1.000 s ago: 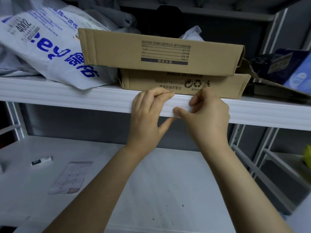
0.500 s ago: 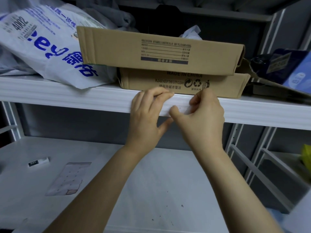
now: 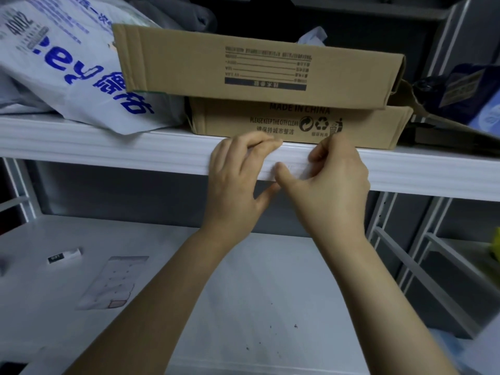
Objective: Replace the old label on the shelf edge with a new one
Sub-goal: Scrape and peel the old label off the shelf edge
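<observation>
**Inspector:** State of the fingers?

**Me:** My left fingers (image 3: pixel 254 143) are curled over the shelf edge (image 3: pixel 121 155), thumb beneath, gripping it. My right fingers (image 3: pixel 322 155) pinch the label (image 3: pixel 296 168), which lies on that edge just right of my left fingertips.

**Inspector:** Old label or new?

**Me:** Cannot tell; the print is too faint.

**Inspector:** Recommendation?

**Me:** In my judgement: brace with the left, work the label slowly from one end, low and flat along the edge, so it neither tears nor creases.

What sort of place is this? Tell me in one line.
Probably a storeroom or parcel depot: white metal shelves, stacked cardboard boxes, a printed courier bag, and a label on the edge of one shelf.
</observation>
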